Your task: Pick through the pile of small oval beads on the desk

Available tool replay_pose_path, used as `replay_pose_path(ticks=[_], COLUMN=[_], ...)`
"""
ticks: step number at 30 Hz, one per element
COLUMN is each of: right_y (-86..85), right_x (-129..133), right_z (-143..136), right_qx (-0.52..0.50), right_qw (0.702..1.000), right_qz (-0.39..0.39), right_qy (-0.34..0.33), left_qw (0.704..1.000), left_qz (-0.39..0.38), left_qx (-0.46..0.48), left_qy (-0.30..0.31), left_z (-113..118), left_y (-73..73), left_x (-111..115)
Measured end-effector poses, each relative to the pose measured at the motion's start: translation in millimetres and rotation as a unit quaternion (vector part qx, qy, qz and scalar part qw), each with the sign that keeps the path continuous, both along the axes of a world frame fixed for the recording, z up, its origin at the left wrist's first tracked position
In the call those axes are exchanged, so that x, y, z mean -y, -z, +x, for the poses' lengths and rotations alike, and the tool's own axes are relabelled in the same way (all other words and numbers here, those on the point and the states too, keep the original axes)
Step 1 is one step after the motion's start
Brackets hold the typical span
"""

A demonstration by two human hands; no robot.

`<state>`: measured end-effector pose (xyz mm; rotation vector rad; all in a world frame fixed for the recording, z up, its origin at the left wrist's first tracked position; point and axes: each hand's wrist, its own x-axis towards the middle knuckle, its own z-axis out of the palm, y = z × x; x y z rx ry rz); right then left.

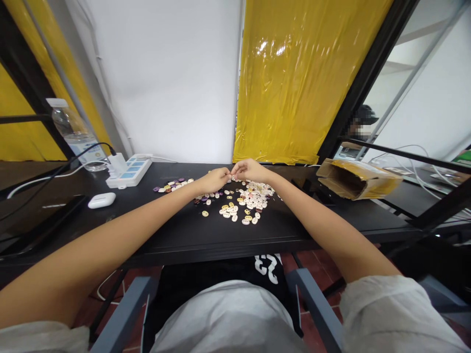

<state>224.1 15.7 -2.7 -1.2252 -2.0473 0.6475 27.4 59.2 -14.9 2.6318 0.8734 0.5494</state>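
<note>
Over the far part of the black desk, my left hand (215, 180) and my right hand (250, 171) meet at the fingertips, both closed in a pinch. Something small and pale shows between the fingers, too small to name. Beneath and to the right of my hands lies a loose pile of white oval button-like pieces (256, 195). Nearer to me is a smaller cluster of white and yellow oval pieces (228, 212). Purple and white pieces (172, 185) lie past my left wrist, partly behind it. A single yellow oval piece (205, 214) sits apart at the front.
Left on the black desk (176, 230) are a white earbud case (101, 200), a power strip (130, 170) with a plugged-in charger and cables, and a water bottle (73, 132). An open cardboard box (382, 182) lies at the right. A person (362, 122) is beyond the frame.
</note>
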Motion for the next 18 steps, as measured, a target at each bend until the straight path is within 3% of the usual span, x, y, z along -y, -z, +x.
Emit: replay_pose_path(ticks=[12,18], right_y=[-2.7,0.9], right_x=[-0.5,-5.2], right_z=[2.3,3.9], right_qx=[-0.046,-0.092], right_qw=[0.999,0.995], right_qz=[-0.008,-0.022], right_qy=[0.021,0.021], left_qw=[0.986,0.925], left_qz=[-0.114,-0.272], left_qx=[0.117,0.264], left_qy=[-0.028,-0.009], left_z=[4.0,7.1], left_y=[1.3,1.9], left_x=[-10.5,-2.5])
